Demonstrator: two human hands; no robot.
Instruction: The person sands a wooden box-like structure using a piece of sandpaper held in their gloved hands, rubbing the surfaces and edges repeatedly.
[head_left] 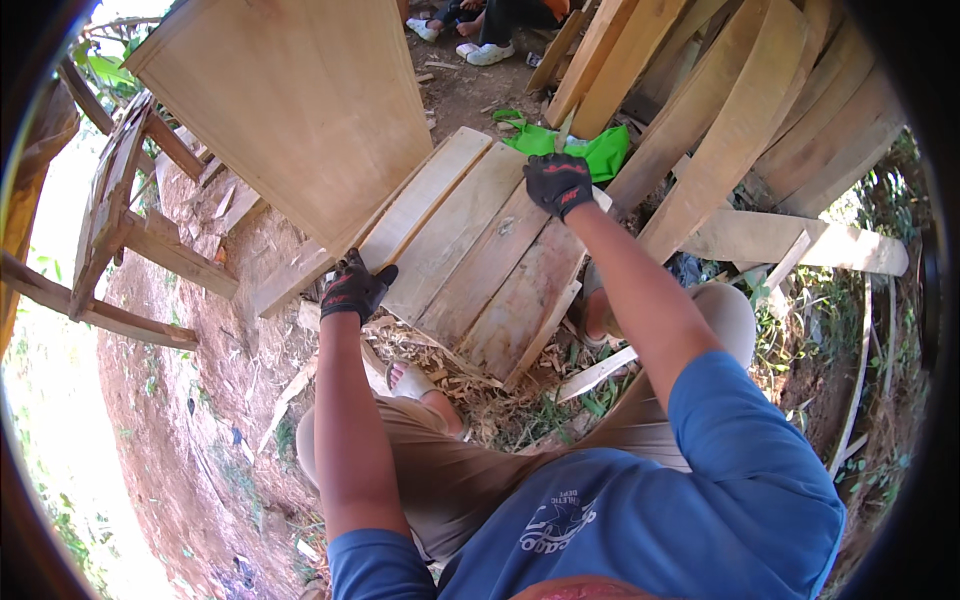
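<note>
A slatted wooden panel (470,240) of several pale planks lies tilted between my knees. My left hand (352,288), in a black glove with red marks, rests at its left near corner. The thumb is spread against the end of the outer plank, and the fingertips lie along its side edge. At the far right corner is my right hand (560,186), in a matching glove and closed in a fist. A narrow pale piece (565,132) sticks up past this fist; its kind is unclear, and the part within the fist is hidden.
A large flat wooden board (290,110) stands at the left behind the panel. Long planks (730,120) lean at the right, beside a bright green bag (605,152). A wooden frame (110,220) stands far left. Wood shavings (480,400) litter the ground; other people's feet (490,52) show at the back.
</note>
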